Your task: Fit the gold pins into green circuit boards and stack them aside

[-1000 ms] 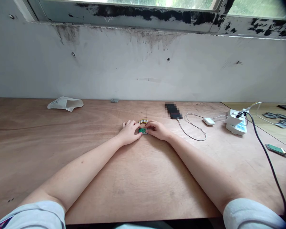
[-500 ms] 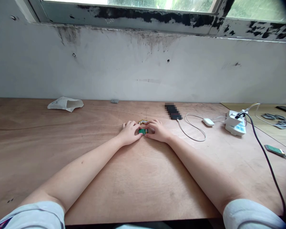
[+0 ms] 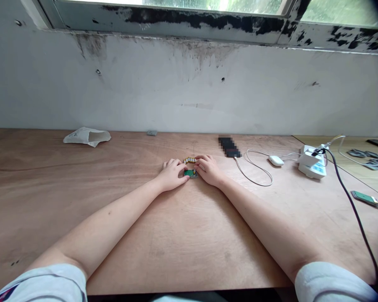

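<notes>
A small flat green piece [image 3: 189,173], like a circuit board in a casing, lies on the table between my hands. My left hand [image 3: 172,175] is closed around its left end, with fingers on the far side and thumb on the near side. My right hand [image 3: 208,170] rests at its right end, fingers curled and tips close together near a tiny yellowish part. Whatever those fingertips hold is too small to make out. Just beyond the board sits a short curved row of small white and yellow cylinders [image 3: 189,160].
A dark pixelated object [image 3: 229,147] on a white cable [image 3: 264,170] lies to the right. Past it are a white mouse-shaped item [image 3: 275,161], a white power strip [image 3: 312,167], a black cord [image 3: 349,201] and a green-faced device [image 3: 365,199]. A paper bag [image 3: 78,137] lies far left.
My right hand has lifted its thumb off the board's near edge and drawn its fingertips together, uncovering the right end. My left hand keeps its grip.
</notes>
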`<state>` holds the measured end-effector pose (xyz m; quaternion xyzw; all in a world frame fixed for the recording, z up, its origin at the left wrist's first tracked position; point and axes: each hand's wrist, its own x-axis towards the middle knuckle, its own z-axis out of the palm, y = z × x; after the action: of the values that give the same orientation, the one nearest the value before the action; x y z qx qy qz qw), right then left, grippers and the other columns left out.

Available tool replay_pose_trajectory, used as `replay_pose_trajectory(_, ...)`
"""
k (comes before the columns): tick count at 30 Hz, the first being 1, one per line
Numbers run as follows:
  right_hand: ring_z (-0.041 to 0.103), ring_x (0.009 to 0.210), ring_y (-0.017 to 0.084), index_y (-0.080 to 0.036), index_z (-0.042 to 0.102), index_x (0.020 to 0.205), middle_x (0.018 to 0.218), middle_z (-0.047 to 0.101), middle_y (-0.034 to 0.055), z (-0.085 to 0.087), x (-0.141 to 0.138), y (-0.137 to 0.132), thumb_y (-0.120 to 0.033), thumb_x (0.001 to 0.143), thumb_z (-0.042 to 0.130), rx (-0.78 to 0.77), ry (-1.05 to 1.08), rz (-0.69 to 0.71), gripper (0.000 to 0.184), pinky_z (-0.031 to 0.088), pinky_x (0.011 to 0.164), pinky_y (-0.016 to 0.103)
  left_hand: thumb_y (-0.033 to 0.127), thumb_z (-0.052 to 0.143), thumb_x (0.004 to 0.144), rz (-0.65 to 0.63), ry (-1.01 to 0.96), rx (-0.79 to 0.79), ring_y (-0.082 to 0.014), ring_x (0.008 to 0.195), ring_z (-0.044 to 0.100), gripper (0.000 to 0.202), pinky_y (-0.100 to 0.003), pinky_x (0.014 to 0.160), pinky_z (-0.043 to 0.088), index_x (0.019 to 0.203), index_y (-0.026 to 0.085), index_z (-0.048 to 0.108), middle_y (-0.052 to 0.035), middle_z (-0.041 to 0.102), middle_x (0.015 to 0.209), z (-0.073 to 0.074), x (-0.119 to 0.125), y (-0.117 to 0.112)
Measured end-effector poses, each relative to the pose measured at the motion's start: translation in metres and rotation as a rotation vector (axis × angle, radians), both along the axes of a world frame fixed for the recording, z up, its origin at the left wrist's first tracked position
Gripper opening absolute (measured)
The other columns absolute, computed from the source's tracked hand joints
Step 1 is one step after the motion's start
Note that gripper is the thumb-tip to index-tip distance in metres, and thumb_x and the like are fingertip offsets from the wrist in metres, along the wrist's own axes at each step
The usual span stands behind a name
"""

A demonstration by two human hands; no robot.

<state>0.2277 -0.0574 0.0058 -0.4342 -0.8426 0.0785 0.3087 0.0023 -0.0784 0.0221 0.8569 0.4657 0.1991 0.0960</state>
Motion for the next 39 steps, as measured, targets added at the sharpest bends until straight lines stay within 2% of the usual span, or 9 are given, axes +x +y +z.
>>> replay_pose_trajectory(9,0.051,0.121,0.024,-0.023,0.071,0.095,0.124,0.062,0.0065,0.0,0.001,0.003,-0.03,0.096,0.055,-0.034,0.042,0.136,0.017,0.042,0.103,0.044,0.051,0.059,0.087,-0.003,0.015,-0.004,-0.0288,0.113,0.047,0.03,-0.047,0.098,0.036,0.109,0.031,0.066,-0.0055,0.057,0.111,0.001,0.0,0.0)
replay_pose_trajectory(16,0.047,0.125,0.027,-0.025,0.07,0.088,0.13,0.058,0.0053,0.004,0.001,0.004,-0.035,0.092,0.061,-0.128,0.029,0.058,0.014,0.039,0.106,0.048,0.05,0.06,0.087,0.001,0.005,-0.012,-0.0287,0.113,0.048,0.03,-0.047,0.097,0.036,0.11,0.032,0.066,-0.0051,0.056,0.111,0.001,0.0,-0.001)
replay_pose_trajectory(19,0.047,0.123,0.029,-0.027,0.068,0.099,0.128,0.058,0.0065,0.007,0.0,0.002,-0.04,0.09,0.063,-0.184,0.024,-0.004,0.016,0.038,0.105,0.054,0.051,0.06,0.087,-0.004,0.007,-0.008,-0.029,0.113,0.048,0.031,-0.047,0.097,0.036,0.111,0.033,0.066,-0.0053,0.056,0.111,0.001,0.0,-0.001)
replay_pose_trajectory(22,0.043,0.127,0.034,-0.032,0.06,0.123,0.133,0.054,0.0099,0.009,-0.002,0.0,-0.044,0.086,0.066,-0.224,0.036,-0.09,0.039,0.033,0.105,0.061,0.051,0.06,0.087,-0.005,0.003,-0.003,-0.029,0.112,0.048,0.031,-0.047,0.098,0.036,0.111,0.032,0.066,-0.0055,0.057,0.111,0.001,0.0,-0.001)
replay_pose_trajectory(25,0.028,0.141,0.039,-0.036,0.046,0.141,0.149,0.038,0.0125,0.01,-0.001,0.002,-0.048,0.083,0.068,-0.253,0.021,-0.163,0.064,0.021,0.108,0.068,0.05,0.061,0.086,-0.01,-0.006,-0.007,-0.0288,0.113,0.047,0.029,-0.046,0.098,0.036,0.108,0.031,0.067,-0.0055,0.057,0.111,0.001,0.0,-0.001)
replay_pose_trajectory(28,0.013,0.147,0.042,-0.036,0.029,0.153,0.156,0.026,0.0151,0.007,0.002,0.008,-0.054,0.078,0.07,-0.351,0.001,-0.232,0.087,0.013,0.108,0.075,0.049,0.061,0.087,-0.026,-0.01,-0.008,-0.0288,0.114,0.047,0.029,-0.047,0.098,0.036,0.109,0.031,0.067,-0.0054,0.057,0.112,0.002,0.0,0.0)
replay_pose_trajectory(31,0.006,0.148,0.045,-0.034,0.014,0.157,0.159,0.02,0.017,0.002,0.005,0.017,-0.06,0.073,0.073,-0.421,0.034,-0.24,0.106,0.004,0.107,0.077,0.049,0.06,0.087,-0.047,-0.001,-0.01,-0.0289,0.115,0.046,0.029,-0.047,0.099,0.036,0.11,0.032,0.067,-0.0052,0.057,0.113,0.003,0.001,0.0)
replay_pose_trajectory(35,0.005,0.147,0.048,-0.03,0.013,0.158,0.158,0.021,0.0202,0.004,0.005,0.023,-0.061,0.065,0.079,-0.488,0.007,-0.245,0.118,0.001,0.105,0.079,0.048,0.06,0.088,-0.066,0.011,-0.01,-0.0291,0.117,0.045,0.029,-0.047,0.099,0.036,0.112,0.034,0.067,-0.0052,0.057,0.115,0.003,0.001,0.0)
replay_pose_trajectory(39,0.008,0.148,0.045,-0.03,0.019,0.157,0.158,0.021,0.0184,0.015,0.002,0.016,-0.059,0.069,0.076,-0.508,-0.044,-0.263,0.109,0.006,0.108,0.077,0.047,0.061,0.088,-0.073,0.012,0.003,-0.0293,0.119,0.044,0.028,-0.046,0.1,0.035,0.111,0.032,0.067,-0.0055,0.056,0.118,0.002,0.002,-0.001)
